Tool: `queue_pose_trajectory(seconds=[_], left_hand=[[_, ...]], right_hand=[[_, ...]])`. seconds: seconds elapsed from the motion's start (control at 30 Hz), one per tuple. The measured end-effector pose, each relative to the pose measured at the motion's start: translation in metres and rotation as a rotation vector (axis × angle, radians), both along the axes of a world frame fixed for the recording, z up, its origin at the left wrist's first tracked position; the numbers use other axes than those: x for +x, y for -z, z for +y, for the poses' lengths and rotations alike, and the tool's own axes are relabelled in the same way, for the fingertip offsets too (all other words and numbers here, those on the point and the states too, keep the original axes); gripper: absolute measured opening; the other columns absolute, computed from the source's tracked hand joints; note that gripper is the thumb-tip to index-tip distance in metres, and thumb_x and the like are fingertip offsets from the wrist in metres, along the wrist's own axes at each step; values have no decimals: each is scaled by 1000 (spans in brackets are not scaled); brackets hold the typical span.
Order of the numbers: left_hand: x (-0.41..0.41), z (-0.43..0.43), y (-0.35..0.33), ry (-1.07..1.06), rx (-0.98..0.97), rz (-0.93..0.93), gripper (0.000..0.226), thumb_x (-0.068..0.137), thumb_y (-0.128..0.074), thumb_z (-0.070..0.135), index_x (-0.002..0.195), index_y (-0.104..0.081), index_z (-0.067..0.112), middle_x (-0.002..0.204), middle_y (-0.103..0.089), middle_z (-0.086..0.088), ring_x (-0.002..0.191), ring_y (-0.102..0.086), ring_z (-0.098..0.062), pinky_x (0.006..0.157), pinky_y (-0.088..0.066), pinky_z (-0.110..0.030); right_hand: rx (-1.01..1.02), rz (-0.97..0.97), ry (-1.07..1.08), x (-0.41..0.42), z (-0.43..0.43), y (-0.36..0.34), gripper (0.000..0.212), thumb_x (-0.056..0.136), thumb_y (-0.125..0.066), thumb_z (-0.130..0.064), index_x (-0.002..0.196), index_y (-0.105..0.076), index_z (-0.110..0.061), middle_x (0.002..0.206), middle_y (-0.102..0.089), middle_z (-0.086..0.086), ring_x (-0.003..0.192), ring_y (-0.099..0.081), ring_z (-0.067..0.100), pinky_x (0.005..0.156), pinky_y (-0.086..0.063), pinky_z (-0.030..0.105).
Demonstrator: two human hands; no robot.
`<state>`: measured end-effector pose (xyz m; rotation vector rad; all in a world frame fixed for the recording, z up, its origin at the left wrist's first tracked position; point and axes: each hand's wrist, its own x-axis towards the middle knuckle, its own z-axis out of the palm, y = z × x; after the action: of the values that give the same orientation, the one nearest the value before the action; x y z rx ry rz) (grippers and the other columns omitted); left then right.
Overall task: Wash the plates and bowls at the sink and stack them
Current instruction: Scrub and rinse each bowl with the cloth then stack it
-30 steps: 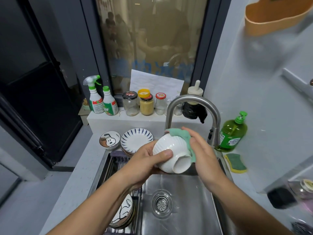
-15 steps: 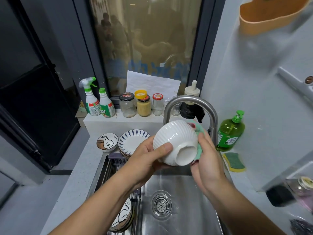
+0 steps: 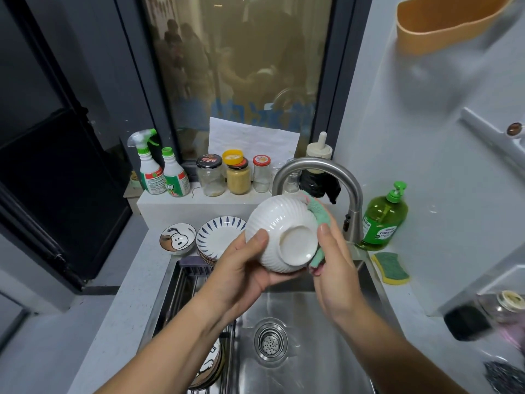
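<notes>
Over the sink (image 3: 312, 365), the left hand (image 3: 241, 270) gripped the white bowl (image 3: 279, 228), base tipped toward us, exposing its ribbed outside so the right hand (image 3: 335, 268), fingers clutching the green cloth (image 3: 320, 216), could scrub it.

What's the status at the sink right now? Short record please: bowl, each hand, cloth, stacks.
bowl: white, ribbed, tilted, base toward camera, above the sink
left hand: grips the bowl
right hand: holds the cloth against the bowl's side
cloth: green, between right hand and bowl
stacks: plates behind sink; more dishes in rack, left
</notes>
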<state>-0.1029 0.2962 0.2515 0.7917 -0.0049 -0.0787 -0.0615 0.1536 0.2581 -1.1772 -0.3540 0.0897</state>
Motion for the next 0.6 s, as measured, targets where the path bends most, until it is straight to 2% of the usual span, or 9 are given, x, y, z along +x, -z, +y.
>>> queue_pose_trajectory(seconds=[0.1,0.17,0.23,0.27,0.33,0.4,0.43,0.53,0.6], left_hand=[[0,-2,7,35,-70,15,92,73,-92,33,149,-47,8,149,-53,-26,134,-54,-47,100,-49,-69],[0,1,10,65,-39,42,88,78,-88,34,151,-45,10,152,-50,-25,137,-51,-47,106,-41,-73],[-2,8,8,107,106,67,79,82,-84,36,149,-49,11,150,-52,-24,137,-51,-48,109,-36,-75],[-2,12,6,119,189,76,76,81,-84,35,145,-53,9,145,-57,-24,132,-56,-46,107,-42,-72],[1,21,-2,88,323,117,63,72,-87,25,128,-62,7,121,-70,-21,105,-72,-35,86,-61,-52],[6,26,-10,68,432,144,48,70,-84,10,114,-64,9,101,-74,-16,83,-74,-26,67,-62,-36],[8,26,-15,103,480,150,46,70,-82,5,112,-64,9,98,-74,-15,82,-74,-25,65,-61,-33],[9,21,-21,267,582,147,50,74,-80,4,121,-65,13,105,-73,-10,95,-72,-23,80,-60,-36],[10,16,-19,278,587,171,47,74,-79,7,119,-67,16,106,-72,-9,98,-69,-24,91,-54,-43]], right_hand=[[-118,-76,2,0,-2,1,61,89,-63,-42,144,-47,-21,140,-57,3,128,-56,15,103,-48,30],[-276,-153,25,6,-4,1,59,88,-64,-37,143,-48,-23,143,-53,5,129,-55,15,107,-46,35],[-383,-226,35,12,-12,-1,55,90,-62,-35,142,-49,-25,144,-50,3,130,-52,8,109,-42,28],[-444,-271,17,14,-17,-3,52,91,-61,-34,141,-50,-25,143,-49,1,130,-50,3,107,-39,19],[-604,-372,-71,20,-28,-8,50,90,-61,-34,138,-52,-28,141,-48,-2,130,-46,-1,105,-33,10],[-712,-400,-207,26,-34,-12,49,89,-62,-36,137,-53,-30,140,-47,-6,132,-45,2,108,-32,14],[-740,-392,-268,30,-35,-14,50,88,-62,-37,137,-54,-30,138,-48,-8,131,-46,2,109,-33,16],[-855,-393,-399,42,-36,-23,51,86,-64,-41,136,-57,-34,135,-51,-12,128,-48,1,110,-34,23],[-892,-392,-434,45,-36,-26,49,86,-62,-41,135,-58,-36,134,-53,-12,127,-50,1,112,-36,28]])
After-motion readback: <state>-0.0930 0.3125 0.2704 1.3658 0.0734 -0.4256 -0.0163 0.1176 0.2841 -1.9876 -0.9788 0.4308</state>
